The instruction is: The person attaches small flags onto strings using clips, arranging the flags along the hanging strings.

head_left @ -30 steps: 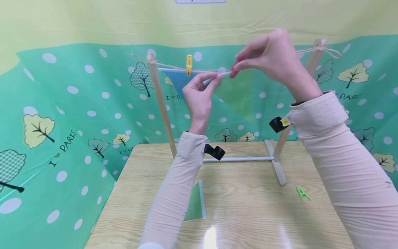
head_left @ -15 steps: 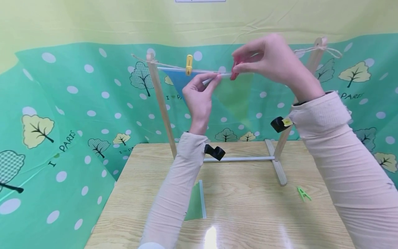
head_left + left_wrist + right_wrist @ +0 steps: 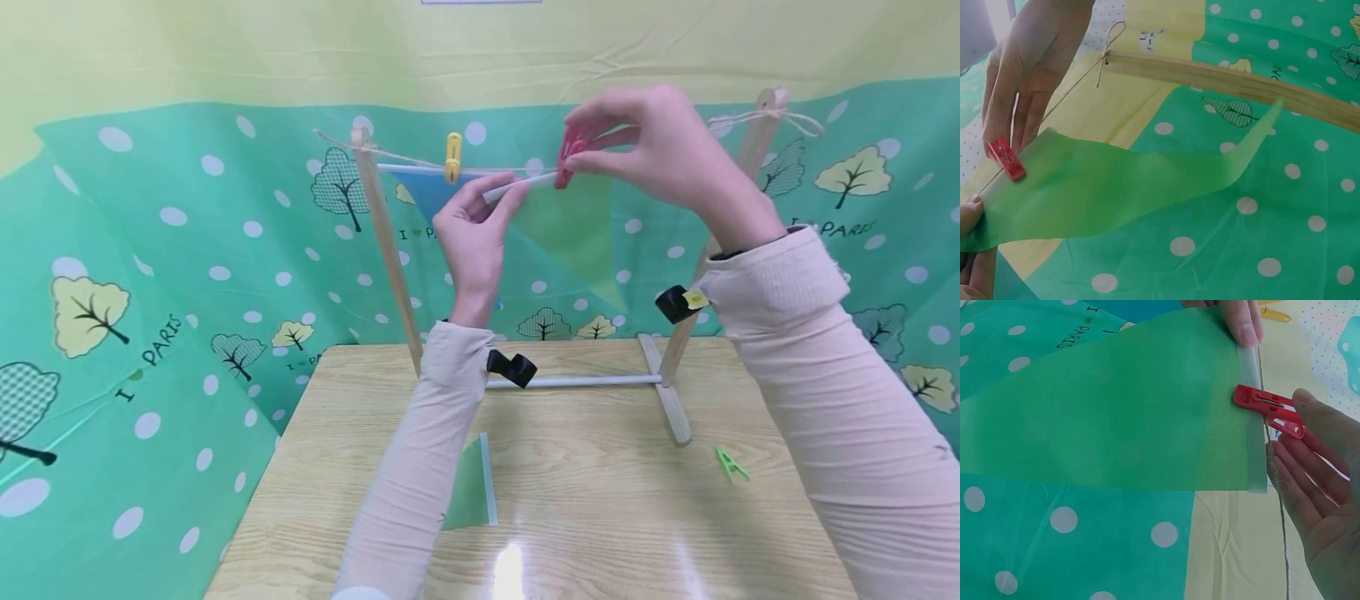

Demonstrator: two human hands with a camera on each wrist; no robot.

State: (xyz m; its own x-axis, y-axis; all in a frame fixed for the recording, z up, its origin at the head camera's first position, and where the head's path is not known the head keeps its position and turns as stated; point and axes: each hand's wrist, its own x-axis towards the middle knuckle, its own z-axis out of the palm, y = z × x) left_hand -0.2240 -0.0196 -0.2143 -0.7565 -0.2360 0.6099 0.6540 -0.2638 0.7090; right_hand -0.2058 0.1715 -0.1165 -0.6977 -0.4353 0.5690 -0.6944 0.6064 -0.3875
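Left hand pinches the green pennant by its edge alongside the string, right hand grips the red clothespin over that edge; best align edge to line, seat peg across both.

sleeves: long, cream | wrist cameras: black | right: yellow label

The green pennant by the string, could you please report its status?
Left grip pinches green pennant by its white edge. Right grip holds red clothespin, which clamps that edge. No obstruction seen.
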